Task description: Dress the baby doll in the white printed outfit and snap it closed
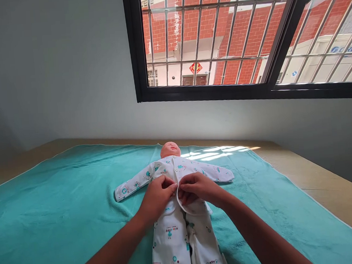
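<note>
- Centrally on the teal towel, lying face up: a baby doll in a white printed romper, head toward the window wall, legs toward the camera.
- Spread out flat to either side: both romper sleeves, with bare towel beyond each cuff.
- Wide open towel to the left of the doll, somewhat less to the right; far towel edge just behind the doll's head, right edge running diagonally beside the bare wooden table surface.
- Behind the table: a plain wall, with a barred window high at the right, well apart from the hands.
- Left hand resting on the doll's belly, fingers curled and pinching the left front flap of the romper at its centre opening.
- Right hand just beside it, fingertips nearly touching the left hand's, closed on the curved edge of the right front flap.
- Romper's midline opening directly between the two grips, at the waist, below the doll's chest.
- Both forearms reaching in from the near edge, flanking the romper legs.
</note>
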Motion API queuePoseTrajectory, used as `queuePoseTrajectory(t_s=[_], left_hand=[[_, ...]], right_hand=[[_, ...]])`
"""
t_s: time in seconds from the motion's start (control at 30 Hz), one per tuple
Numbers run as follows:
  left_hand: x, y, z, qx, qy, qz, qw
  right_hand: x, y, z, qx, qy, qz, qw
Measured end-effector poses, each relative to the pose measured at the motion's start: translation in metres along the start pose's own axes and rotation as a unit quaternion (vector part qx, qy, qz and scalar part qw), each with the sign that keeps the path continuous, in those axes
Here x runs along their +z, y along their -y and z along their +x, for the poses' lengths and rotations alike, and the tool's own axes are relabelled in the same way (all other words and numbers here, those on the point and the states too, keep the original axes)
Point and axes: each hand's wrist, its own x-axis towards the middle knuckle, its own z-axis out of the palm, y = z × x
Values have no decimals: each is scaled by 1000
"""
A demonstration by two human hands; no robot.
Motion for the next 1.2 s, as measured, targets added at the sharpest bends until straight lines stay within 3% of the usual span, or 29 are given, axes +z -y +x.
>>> queuePoseTrajectory(t_s=[0.27, 0.63, 0.8, 0.93, 1.1, 1.2], left_hand=[[1, 1, -2, 26, 0, 31, 999], [8, 4, -4, 82, -59, 132, 986], [8, 12, -1, 53, -70, 41, 995], [7, 19, 3, 15, -47, -42, 998], [13, 22, -4, 147, -94, 117, 978], [16, 24, -18, 180, -85, 169, 965]], right_hand=[[6, -11, 6, -8, -66, -71, 995], [6, -17, 8, -39, -65, -125, 989], [9, -17, 10, -26, -80, -106, 991], [7, -13, 8, -9, -71, -51, 996], [6, -15, 12, -5, -74, -55, 996], [17, -19, 4, -69, -139, -163, 974]])
